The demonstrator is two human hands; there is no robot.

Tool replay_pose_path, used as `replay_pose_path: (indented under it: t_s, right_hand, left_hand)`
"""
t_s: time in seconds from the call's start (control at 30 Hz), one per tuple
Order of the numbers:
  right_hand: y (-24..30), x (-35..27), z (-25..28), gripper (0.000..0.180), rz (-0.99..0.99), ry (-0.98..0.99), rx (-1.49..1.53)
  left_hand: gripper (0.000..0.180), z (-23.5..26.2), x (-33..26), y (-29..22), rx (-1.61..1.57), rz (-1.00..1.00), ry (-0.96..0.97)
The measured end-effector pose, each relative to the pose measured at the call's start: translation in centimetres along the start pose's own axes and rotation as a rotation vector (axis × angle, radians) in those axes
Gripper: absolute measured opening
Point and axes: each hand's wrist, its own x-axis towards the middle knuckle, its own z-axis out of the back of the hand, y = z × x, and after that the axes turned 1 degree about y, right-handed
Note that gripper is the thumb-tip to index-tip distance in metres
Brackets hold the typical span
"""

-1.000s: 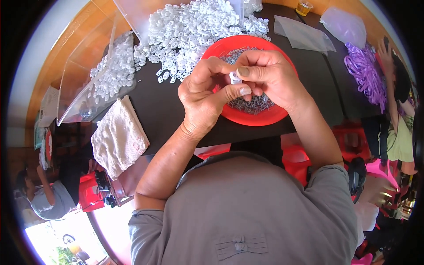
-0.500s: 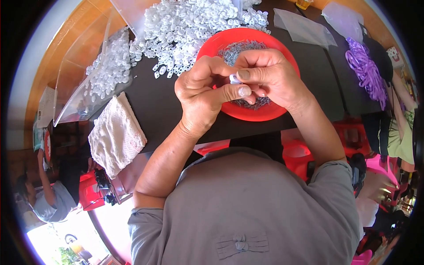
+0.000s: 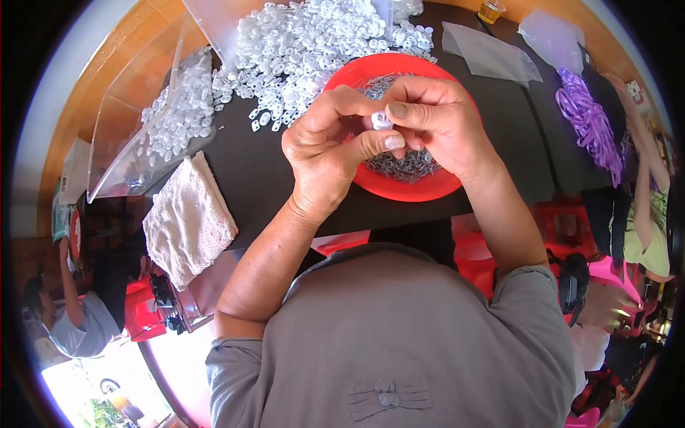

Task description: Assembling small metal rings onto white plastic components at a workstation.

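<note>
Between the thumb and index finger of my left hand (image 3: 325, 143) is a small white plastic piece (image 3: 382, 120) with a hole in it. My right hand (image 3: 435, 125) meets it from the right, thumb and fingertips pinched together against its edge. Whatever those right fingertips hold is hidden. Both hands are over a round red basin (image 3: 446, 187) with many thin grey metal pins (image 3: 403, 167) in it. Behind and left of the basin lies a large heap of similar white plastic pieces (image 3: 300, 53).
More white pieces lie in a clear plastic bin (image 3: 118, 167) tipped at the left. A folded cream cloth (image 3: 189, 221) hangs over the table's near edge. To the right are a clear plastic bag (image 3: 492, 53), purple ribbon (image 3: 589, 121) and another person's arm (image 3: 646, 207). A cup of yellow liquid (image 3: 491, 11) stands far back.
The white piece has turned so its holed face shows more, and less of it is covered by my right thumb. The other person's arm at the right has shifted.
</note>
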Motion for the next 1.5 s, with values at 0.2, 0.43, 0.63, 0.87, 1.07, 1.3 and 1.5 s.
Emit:
replay_pose_path:
  t_s: [0.2,0.43,0.63,0.87,1.07,1.3,1.5]
  right_hand:
    - [-0.1,-0.2,0.1,0.021,0.010,-0.035,-0.036]
    - [0.1,-0.3,-0.4,0.021,-0.070,0.028,0.024]
    - [0.9,-0.2,-1.4,0.020,-0.028,-0.131,-0.125]
    - [2.6,-0.2,1.4,0.019,0.026,-0.187,-0.441]
    - [1.5,1.3,3.1,0.003,0.100,-0.096,-0.922]
    - [1.8,0.8,1.6,0.012,0.171,0.081,-1.308]
    - [0.3,1.0,2.3,0.012,0.281,0.127,-1.378]
  left_hand:
    - [0.022,-0.1,-0.2,-0.2,0.002,0.039,-0.004]
    - [0.019,0.6,-0.5,-0.1,0.368,-0.134,0.021]
    - [0.015,-0.2,-0.3,-3.0,0.264,0.047,-0.205]
    - [0.020,11.7,6.1,-13.1,0.891,-0.041,-0.568]
    - [0.020,14.3,5.9,-12.1,1.585,-0.329,-0.298]
    - [0.013,11.9,0.8,-2.6,1.367,0.280,0.013]
    - [0.015,12.2,0.4,-0.5,1.484,0.410,0.103]
